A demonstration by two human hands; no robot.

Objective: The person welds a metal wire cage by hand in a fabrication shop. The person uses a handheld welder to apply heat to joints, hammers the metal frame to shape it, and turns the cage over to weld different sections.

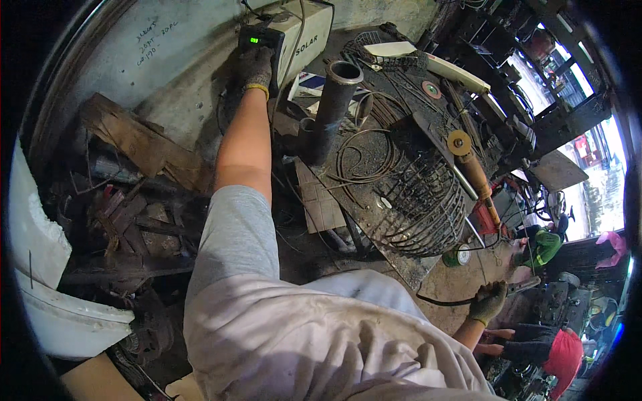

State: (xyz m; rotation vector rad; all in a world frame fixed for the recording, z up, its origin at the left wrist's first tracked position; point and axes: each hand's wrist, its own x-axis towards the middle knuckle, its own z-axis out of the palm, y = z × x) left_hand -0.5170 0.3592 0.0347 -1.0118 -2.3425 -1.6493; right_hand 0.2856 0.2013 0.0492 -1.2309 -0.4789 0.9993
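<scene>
My left hand [257, 71], in a dark work glove with a yellow cuff, reaches to the black front panel of a cream box-shaped machine [304, 33]. A small green display [254, 41] glows just above the fingers. The fingers look bent against the panel, and what they hold, if anything, is hidden. My right hand [487, 302], gloved too, is low on the right, closed around a welding electrode holder [523, 286]. A black cable [441, 303] trails from it towards the bench. Upright between machine and bench top stands a thick steel pipe [332, 100].
On the dirty metal bench [361, 207] lie a round wire grille [428, 207], coiled wire [351, 150] and an angle grinder [471, 164]. A round tin [457, 255] is beside it. Scrap metal [127, 220] piles up at left. Another person in red [563, 361] is at lower right.
</scene>
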